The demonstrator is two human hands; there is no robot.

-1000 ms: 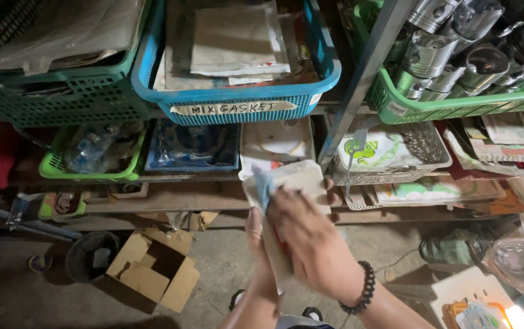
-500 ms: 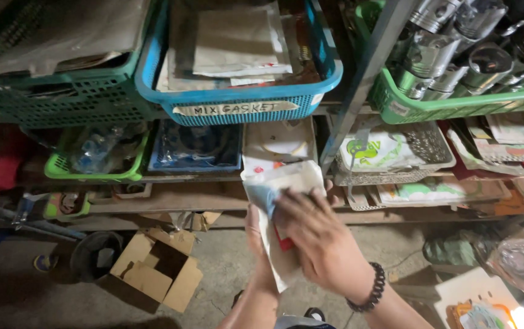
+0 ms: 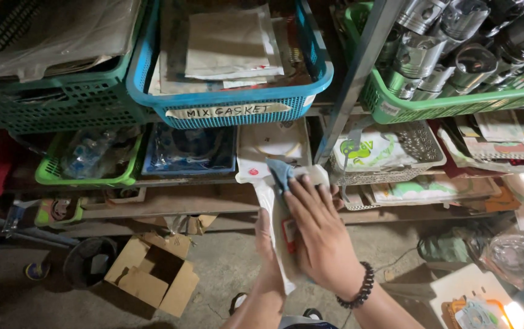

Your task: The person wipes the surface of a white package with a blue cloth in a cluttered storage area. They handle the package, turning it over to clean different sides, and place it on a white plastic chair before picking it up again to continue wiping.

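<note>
A: Grip check. My left hand [image 3: 266, 244] clasps the white packet [image 3: 277, 234] from behind, thumb on its near edge. My right hand [image 3: 320, 234] lies flat over it, fingers [image 3: 301, 192] spread, pressing a blue cloth [image 3: 280, 172] against the top.

B: Position?

A: Packet upright, mid-air, just before the lower shelf [image 3: 170, 201]. Both forearms rise from below, the right wrist wearing a bead bracelet [image 3: 359, 286].

B: Clearance?

A: Blue basket [image 3: 231, 109] overhangs close above; steel post [image 3: 353, 85] just right. Open floor below, cardboard box [image 3: 152, 271] well left.
</note>
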